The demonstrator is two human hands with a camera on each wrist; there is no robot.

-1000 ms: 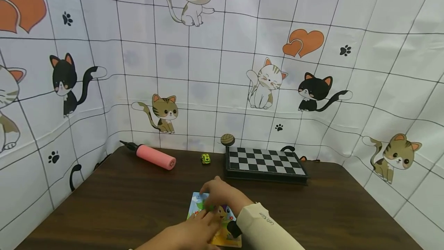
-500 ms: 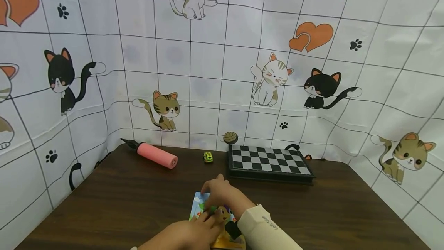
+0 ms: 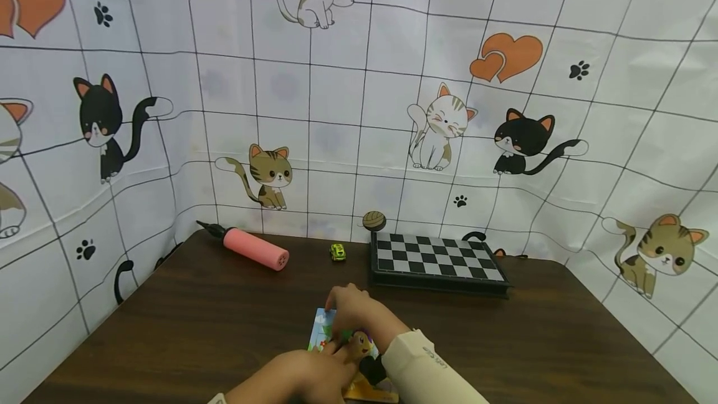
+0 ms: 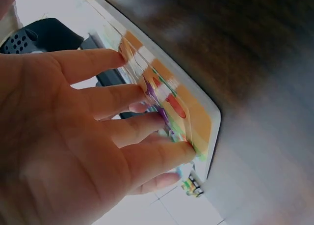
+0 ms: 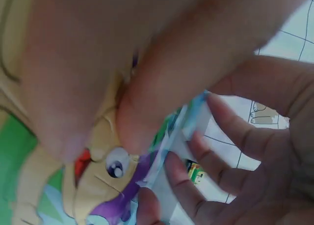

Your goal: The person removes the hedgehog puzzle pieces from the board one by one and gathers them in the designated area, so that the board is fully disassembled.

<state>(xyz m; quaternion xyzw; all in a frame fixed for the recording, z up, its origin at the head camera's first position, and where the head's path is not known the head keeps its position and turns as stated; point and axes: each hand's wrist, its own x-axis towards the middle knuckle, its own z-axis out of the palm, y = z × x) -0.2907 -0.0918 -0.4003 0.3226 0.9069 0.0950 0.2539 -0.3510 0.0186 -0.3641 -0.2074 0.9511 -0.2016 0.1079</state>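
A flat board with a colourful cartoon print and cut-like outlines, resembling a picture puzzle (image 3: 320,329), lies at the table's near edge. From the left, my left hand (image 3: 314,371) reaches over it; spread, fairly straight fingers touch the print in the left wrist view, near the rounded pale border (image 4: 212,118). My right hand (image 3: 356,312) arches over the far part, its fingers bent down to the board. Close up, right-hand fingertips (image 5: 171,161) meet the board's bluish edge, while large blurred fingers cover part of the printed face (image 5: 110,183). The exact grip is partly hidden.
Behind the hands, a black-and-white checkered game board (image 3: 440,260) lies at the back right. A small yellow-green toy car (image 3: 338,252) and a pink hand pump (image 3: 252,248) are to its left. A cat-print sheet (image 3: 336,92) hangs behind the dark wooden table (image 3: 196,329).
The head view has shifted slightly. My left hand has tilted a little over the picture puzzle, its back now more raised. My right hand keeps nearly the same place and pose.
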